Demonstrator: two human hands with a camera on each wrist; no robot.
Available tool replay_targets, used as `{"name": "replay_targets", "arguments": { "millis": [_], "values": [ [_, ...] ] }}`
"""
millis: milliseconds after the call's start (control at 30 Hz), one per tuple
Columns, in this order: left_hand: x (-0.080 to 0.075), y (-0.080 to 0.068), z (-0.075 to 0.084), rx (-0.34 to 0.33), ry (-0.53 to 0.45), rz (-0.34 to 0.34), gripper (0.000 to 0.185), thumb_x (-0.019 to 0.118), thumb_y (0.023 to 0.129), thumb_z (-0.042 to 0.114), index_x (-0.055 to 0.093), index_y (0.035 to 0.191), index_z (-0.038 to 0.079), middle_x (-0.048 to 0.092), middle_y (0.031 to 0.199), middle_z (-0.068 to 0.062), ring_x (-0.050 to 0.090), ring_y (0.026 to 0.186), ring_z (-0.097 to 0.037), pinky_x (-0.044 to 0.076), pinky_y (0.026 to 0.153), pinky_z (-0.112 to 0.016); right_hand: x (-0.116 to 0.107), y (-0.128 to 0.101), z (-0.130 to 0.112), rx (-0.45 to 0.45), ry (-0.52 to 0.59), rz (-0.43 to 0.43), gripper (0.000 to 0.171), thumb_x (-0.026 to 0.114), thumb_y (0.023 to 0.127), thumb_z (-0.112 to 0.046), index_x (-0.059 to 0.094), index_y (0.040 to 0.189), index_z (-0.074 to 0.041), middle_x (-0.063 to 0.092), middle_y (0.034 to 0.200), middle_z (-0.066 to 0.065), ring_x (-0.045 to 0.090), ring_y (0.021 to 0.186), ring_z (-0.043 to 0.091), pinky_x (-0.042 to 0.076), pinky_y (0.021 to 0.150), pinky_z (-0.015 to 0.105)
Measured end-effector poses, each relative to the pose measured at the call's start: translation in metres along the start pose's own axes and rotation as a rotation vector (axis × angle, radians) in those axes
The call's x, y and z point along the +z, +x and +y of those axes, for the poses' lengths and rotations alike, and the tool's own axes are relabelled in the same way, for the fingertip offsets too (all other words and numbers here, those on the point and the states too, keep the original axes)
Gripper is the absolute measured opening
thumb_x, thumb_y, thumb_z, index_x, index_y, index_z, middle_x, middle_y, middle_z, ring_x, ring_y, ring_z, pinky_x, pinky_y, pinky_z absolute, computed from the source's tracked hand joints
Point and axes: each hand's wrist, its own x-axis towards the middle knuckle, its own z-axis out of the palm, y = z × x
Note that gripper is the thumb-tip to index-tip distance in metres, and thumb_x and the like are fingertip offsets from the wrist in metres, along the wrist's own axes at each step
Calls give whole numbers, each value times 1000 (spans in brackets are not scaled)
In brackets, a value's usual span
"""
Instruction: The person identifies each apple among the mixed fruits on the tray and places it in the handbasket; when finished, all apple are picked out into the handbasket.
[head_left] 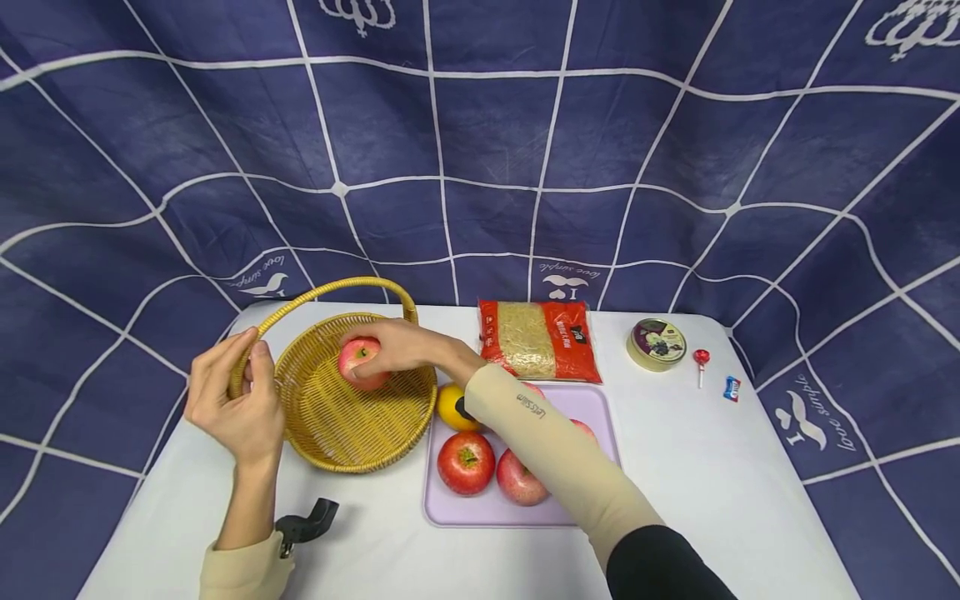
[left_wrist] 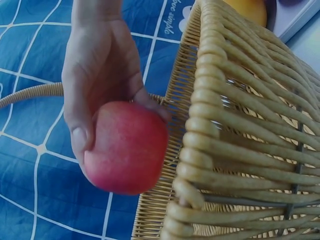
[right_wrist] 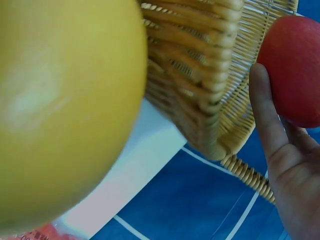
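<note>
Right hand (head_left: 397,346) is over the middle of the woven basket (head_left: 330,433), left of centre in the frame, fingers wrapped around a red apple (head_left: 362,362) and holding it just inside the bowl. The left wrist view shows that grip up close: thumb down one side of the apple (left_wrist: 127,147), fingers behind it, basket wall (left_wrist: 240,150) right beside it. In the right wrist view the apple (right_wrist: 295,70) sits at the upper right against the fingers (right_wrist: 267,120), with a big yellow fruit (right_wrist: 65,105) blurred and filling the left side.

Left hand (head_left: 236,400) is at the basket's left edge, thumb and fingers pinching the handle (head_left: 330,292) where it meets the rim.

Just right of the basket lies a lilac tray (head_left: 600,408), low centre of the frame, with two red apples (head_left: 467,462) at its front and the yellow fruit (head_left: 456,407) at its upper left corner, the sleeve crossing over it. Behind the tray, a red packet of noodles (head_left: 538,337). Further right on the white table (head_left: 712,467), a round tin (head_left: 656,343), a red lollipop (head_left: 701,360) and a small wrapped sweet (head_left: 732,388).
</note>
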Motion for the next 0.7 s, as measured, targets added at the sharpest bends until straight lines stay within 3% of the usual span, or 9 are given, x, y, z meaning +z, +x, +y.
{"name": "replay_targets", "arguments": {
  "millis": [433,700],
  "values": [
    [-1,0,0,-2,-5,-5,11,72,81,-8,76,91,-12,69,90,-22,60,67,-5,43,60,-9,-2,22,-6,129,-13,-10,55,75,85,-47,60,135,-30,62,113,-12,56,104,8,46,86,20],
    [-1,0,0,-1,-7,-7,11,72,81,-8,76,91,-13,69,90,-22,61,67,-5,44,61,-9,4,28,1,162,27,-12,55,77,84,-46,61,134,-28,62,112,-13,56,104,8,45,87,21]
  ]
}}
